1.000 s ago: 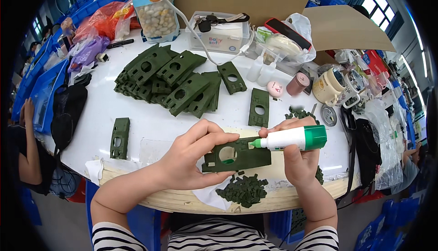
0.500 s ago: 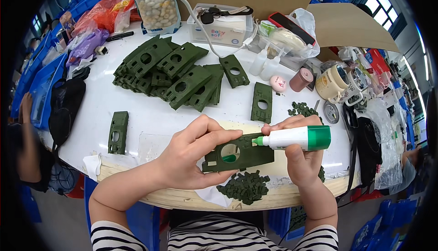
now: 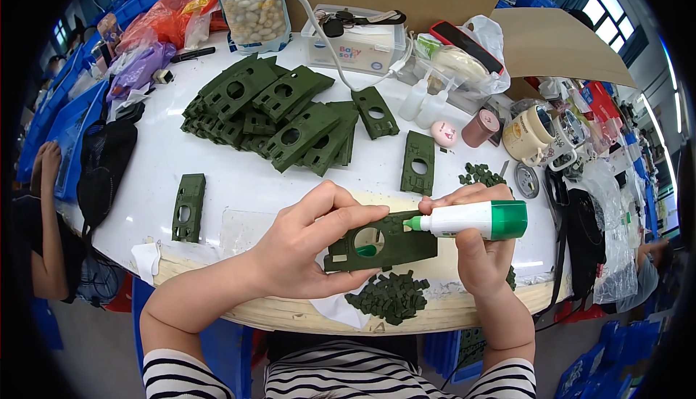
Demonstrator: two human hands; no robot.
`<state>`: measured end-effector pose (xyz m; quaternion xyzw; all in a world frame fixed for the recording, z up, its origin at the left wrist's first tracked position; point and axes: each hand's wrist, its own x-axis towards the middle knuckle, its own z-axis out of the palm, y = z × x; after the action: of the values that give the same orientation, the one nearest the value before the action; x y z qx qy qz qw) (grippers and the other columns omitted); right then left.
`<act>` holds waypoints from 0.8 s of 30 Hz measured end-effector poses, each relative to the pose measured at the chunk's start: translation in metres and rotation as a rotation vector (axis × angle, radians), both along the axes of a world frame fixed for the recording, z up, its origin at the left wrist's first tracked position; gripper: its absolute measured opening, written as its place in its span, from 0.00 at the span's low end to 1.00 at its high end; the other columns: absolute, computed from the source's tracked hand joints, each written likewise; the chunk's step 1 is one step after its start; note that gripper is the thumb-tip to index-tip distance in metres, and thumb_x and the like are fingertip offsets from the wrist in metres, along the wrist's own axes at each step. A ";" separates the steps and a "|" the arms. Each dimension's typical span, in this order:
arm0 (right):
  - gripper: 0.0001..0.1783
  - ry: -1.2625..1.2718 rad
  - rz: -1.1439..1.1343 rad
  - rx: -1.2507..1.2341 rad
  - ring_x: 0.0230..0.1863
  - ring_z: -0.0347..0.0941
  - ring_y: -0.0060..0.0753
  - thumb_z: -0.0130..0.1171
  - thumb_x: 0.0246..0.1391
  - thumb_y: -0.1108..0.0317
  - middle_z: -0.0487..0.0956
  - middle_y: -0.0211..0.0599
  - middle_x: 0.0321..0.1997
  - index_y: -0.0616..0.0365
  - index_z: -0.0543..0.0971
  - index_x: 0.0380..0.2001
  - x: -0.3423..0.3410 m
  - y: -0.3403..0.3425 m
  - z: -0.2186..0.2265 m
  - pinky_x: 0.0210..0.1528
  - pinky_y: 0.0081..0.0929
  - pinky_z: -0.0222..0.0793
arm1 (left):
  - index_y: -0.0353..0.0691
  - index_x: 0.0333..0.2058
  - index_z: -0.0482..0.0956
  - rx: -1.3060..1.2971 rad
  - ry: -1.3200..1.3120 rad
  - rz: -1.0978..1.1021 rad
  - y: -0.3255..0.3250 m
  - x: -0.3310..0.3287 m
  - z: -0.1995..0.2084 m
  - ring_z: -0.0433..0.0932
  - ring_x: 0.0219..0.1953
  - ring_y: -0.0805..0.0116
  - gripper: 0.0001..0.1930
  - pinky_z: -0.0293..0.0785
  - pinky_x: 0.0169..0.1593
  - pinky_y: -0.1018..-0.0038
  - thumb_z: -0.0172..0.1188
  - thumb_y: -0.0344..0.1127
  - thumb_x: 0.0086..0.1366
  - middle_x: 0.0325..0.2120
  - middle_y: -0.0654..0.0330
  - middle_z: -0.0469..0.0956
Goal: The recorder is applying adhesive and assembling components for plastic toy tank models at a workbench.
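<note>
My left hand [image 3: 301, 236] is closed on a dark green plastic hull part [image 3: 395, 249], a model-vehicle piece with a round hole through it. Thumb and fingers pinch its left end, holding it above the table's front edge. In my right hand [image 3: 487, 261] is a white glue bottle [image 3: 460, 220] with a green base, lying sideways. Its light green nozzle points left and meets, or nearly meets, the part's upper right area by a small opening. Below the part, a heap of small dark green pieces [image 3: 391, 297] lies at the table edge.
Similar hull parts form a large pile [image 3: 254, 109] at the back left; single ones lie around it. More small green bits [image 3: 480, 175] are at right. Behind stand a tissue box [image 3: 355, 47], dropper bottles [image 3: 433, 107], a brown spool [image 3: 480, 128] and a mug [image 3: 527, 134]. Another person's arm [image 3: 49, 203] shows at far left.
My hands hold the same part and bottle in nearly the same pose. The whole view has shifted slightly, and the other person's arm at far left has moved.
</note>
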<state>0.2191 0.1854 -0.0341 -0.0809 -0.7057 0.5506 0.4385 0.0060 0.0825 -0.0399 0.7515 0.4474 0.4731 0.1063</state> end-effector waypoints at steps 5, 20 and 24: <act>0.18 -0.017 -0.014 0.037 0.45 0.75 0.40 0.59 0.57 0.66 0.75 0.48 0.41 0.66 0.67 0.42 0.001 0.002 -0.001 0.51 0.37 0.71 | 0.34 0.47 0.77 -0.011 -0.001 0.001 0.000 0.000 -0.001 0.69 0.31 0.71 0.31 0.67 0.30 0.80 0.74 0.33 0.40 0.31 0.61 0.69; 0.18 0.025 0.007 -0.060 0.45 0.75 0.40 0.58 0.57 0.65 0.74 0.49 0.40 0.65 0.65 0.42 0.000 0.001 -0.001 0.52 0.39 0.71 | 0.34 0.47 0.77 -0.004 -0.010 -0.005 0.001 -0.001 -0.001 0.69 0.31 0.72 0.31 0.66 0.30 0.80 0.74 0.34 0.41 0.30 0.61 0.69; 0.18 0.046 0.032 -0.065 0.45 0.75 0.41 0.57 0.57 0.65 0.74 0.50 0.39 0.64 0.65 0.42 0.000 0.002 -0.002 0.52 0.42 0.70 | 0.36 0.50 0.74 -0.067 -0.036 -0.044 0.000 -0.004 0.003 0.71 0.32 0.68 0.30 0.71 0.34 0.77 0.71 0.32 0.45 0.32 0.58 0.69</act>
<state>0.2191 0.1878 -0.0365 -0.0711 -0.6783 0.5819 0.4429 0.0022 0.0824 -0.0374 0.7485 0.4443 0.4689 0.1497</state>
